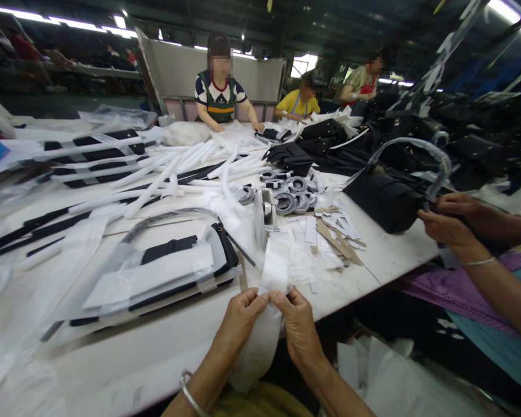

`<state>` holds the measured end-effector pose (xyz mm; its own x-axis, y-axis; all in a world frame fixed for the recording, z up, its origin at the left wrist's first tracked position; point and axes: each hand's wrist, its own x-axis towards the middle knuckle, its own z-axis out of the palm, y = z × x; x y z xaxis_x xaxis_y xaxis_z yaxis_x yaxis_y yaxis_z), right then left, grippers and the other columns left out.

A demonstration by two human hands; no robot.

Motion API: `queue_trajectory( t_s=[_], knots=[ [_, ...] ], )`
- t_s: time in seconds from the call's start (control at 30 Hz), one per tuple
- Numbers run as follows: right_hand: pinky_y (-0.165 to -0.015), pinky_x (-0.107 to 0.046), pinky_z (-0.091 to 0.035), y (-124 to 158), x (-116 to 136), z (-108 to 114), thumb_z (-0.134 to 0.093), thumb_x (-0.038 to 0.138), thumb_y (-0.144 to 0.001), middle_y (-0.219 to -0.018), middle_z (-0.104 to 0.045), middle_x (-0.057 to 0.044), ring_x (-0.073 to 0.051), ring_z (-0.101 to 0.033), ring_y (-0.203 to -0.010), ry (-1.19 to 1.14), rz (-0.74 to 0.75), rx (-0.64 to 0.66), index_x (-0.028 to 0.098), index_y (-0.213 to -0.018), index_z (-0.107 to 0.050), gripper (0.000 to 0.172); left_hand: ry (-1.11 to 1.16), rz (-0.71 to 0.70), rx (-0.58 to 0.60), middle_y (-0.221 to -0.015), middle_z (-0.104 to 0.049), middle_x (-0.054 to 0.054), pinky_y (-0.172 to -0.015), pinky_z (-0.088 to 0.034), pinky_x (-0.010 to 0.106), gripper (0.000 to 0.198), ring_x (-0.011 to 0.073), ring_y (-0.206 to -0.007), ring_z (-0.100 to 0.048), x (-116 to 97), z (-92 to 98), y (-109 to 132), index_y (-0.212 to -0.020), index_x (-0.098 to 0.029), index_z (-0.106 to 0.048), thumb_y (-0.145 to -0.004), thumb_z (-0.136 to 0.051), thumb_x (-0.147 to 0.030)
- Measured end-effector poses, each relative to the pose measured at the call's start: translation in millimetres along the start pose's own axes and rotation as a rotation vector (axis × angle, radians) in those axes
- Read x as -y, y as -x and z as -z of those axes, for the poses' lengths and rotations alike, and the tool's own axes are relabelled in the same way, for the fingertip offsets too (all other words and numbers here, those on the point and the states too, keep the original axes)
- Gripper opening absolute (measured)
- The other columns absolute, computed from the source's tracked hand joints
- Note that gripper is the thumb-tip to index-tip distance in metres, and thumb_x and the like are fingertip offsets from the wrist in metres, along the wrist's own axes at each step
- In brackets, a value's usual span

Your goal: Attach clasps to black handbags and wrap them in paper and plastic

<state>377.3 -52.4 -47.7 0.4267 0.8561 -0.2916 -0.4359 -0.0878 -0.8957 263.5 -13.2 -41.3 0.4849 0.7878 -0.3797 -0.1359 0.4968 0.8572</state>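
My left hand (239, 319) and my right hand (299, 324) meet at the near table edge, both pinched on a strip of white foam sheet (274, 267). The sheet rises between the fingertips and hangs down below the hands. Just left of them lies a black strap piece wrapped in white foam and clear film (156, 278). A tape dispenser (264, 215) stands upright on the table beyond the sheet.
Rolls of tape (292, 197), paper and card scraps (330, 231) and many white-wrapped straps (165, 174) cover the white table (113, 359). At the right a co-worker's hands (449, 217) handle a black bag (386, 200). Three other people work at the far end.
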Motion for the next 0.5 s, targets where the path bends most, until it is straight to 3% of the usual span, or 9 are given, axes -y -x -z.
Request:
queue_trajectory(
  t_s=[0.1, 0.3, 0.4, 0.5],
  knots=[
    [-0.061, -0.026, -0.047, 1, 0, -1, -0.081, 0.036, -0.069, -0.078, -0.068, -0.002, -0.016, -0.058, -0.066, -0.062, -0.028, 0.021, 0.015, -0.088, -0.066, 0.032, 0.027, 0.007, 0.046, -0.081, -0.071, 0.006, -0.065, -0.048, 0.027, 0.044, 0.0197, -0.071, -0.063, -1, -1.2, 0, -0.096, -0.012, -0.070, -0.071, -0.074, -0.048],
    [-0.061, -0.027, -0.048, 6, 2, -7, -0.081, 0.039, -0.069, -0.081, -0.069, -0.004, -0.018, -0.060, -0.067, -0.063, -0.051, 0.037, 0.014, -0.091, -0.067, 0.036, 0.038, -0.005, -0.009, -0.080, -0.070, 0.006, -0.059, -0.042, 0.023, 0.042, 0.0167, -0.068, -0.060, 7, 0.3, 0, -0.097, -0.012, -0.069, -0.074, -0.073, -0.047],
    [-0.064, -0.028, -0.048, 0, 17, 4, -0.078, 0.044, -0.071, -0.079, -0.069, -0.005, -0.018, -0.061, -0.068, 0.098, -0.095, 0.182, 0.014, -0.091, -0.070, 0.037, 0.053, 0.006, -0.042, -0.076, -0.069, 0.005, -0.054, -0.038, 0.022, 0.042, 0.0136, -0.060, -0.055, 6, 1.9, 1, -0.092, -0.011, -0.070, -0.070, -0.075, -0.046],
    [-0.063, -0.029, -0.048, -24, 50, 26, -0.074, 0.052, -0.073, -0.071, -0.068, -0.006, -0.018, -0.060, -0.064, 0.403, -0.110, 0.334, 0.012, -0.081, -0.072, 0.041, 0.104, 0.026, -0.071, -0.073, -0.067, 0.005, -0.052, -0.034, 0.021, 0.043, 0.0115, -0.056, -0.050, 1, 4.7, 2, -0.092, -0.011, -0.070, -0.068, -0.075, -0.046]
  ],
)
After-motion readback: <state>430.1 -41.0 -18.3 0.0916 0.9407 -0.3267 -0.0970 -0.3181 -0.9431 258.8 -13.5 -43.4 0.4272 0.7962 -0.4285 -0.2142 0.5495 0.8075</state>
